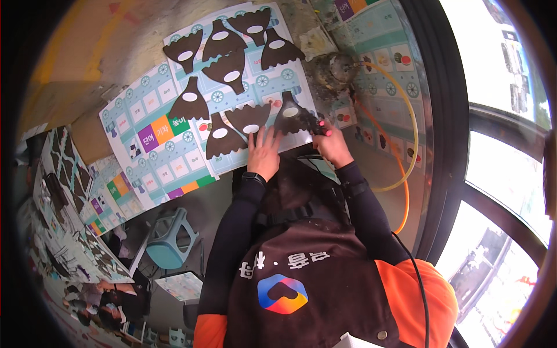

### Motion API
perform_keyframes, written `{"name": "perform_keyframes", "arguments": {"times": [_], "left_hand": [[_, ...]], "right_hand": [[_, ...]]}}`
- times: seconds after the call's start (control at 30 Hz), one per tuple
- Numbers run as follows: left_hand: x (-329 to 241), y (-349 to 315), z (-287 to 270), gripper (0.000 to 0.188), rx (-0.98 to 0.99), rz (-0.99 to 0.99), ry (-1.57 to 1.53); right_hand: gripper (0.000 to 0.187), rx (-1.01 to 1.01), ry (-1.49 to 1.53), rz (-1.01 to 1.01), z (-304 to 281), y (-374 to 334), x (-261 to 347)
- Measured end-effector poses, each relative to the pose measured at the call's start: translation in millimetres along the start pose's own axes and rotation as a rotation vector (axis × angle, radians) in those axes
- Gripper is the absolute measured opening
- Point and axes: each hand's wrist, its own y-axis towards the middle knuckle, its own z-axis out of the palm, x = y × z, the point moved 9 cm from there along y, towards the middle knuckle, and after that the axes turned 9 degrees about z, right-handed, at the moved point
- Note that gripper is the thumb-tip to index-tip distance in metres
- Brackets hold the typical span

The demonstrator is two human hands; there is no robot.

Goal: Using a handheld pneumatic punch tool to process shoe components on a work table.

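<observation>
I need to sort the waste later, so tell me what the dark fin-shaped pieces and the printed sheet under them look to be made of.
Dark fin-shaped pieces: probably thin card or foam sheet, matte dark brown; flat, clean scalloped cut edges, pale oval patches. Printed sheet: paper or thin card, slightly glossy colour print; lies flat.

Dark brown cutouts [232, 72] w/ white ovals showing; poster [168, 151] showing pale teal w/ purple, orange, green blocks; hose [406, 151] running yellow-orange; apron [313, 278] showing brown; stool [171, 235] looking teal.
</observation>
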Motion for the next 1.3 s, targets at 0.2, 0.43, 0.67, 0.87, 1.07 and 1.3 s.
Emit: {"name": "perform_keyframes", "arguments": {"times": [0.2, 0.43, 0.67, 0.87, 1.07, 1.3], "left_hand": [[7, -18, -43, 0.055, -0.165, 0.034, -0.094], [42, -63, -45, 0.05, -0.152, -0.064, -0.14], [28, -59, -1, 0.048, -0.013, 0.166, 0.169], [37, -62, 1, 0.053, 0.074, 0.168, 0.228], [48, -70, 5, 0.056, 0.164, 0.149, 0.281], [48, -72, 3, 0.062, 0.139, 0.153, 0.199]], "right_hand": [[0.038, 0.063, 0.233, 0.047, 2, -29, 20], [0.03, 0.16, 0.25, 0.003, 58, -43, 49], [0.024, 0.092, 0.199, 0.07, 83, -43, 37], [0.024, 0.056, 0.238, 0.096, 102, -39, 38], [0.029, -0.007, 0.116, 0.041, 112, -21, 42], [0.028, 0.036, 0.148, 0.003, 130, -5, 28]]}}
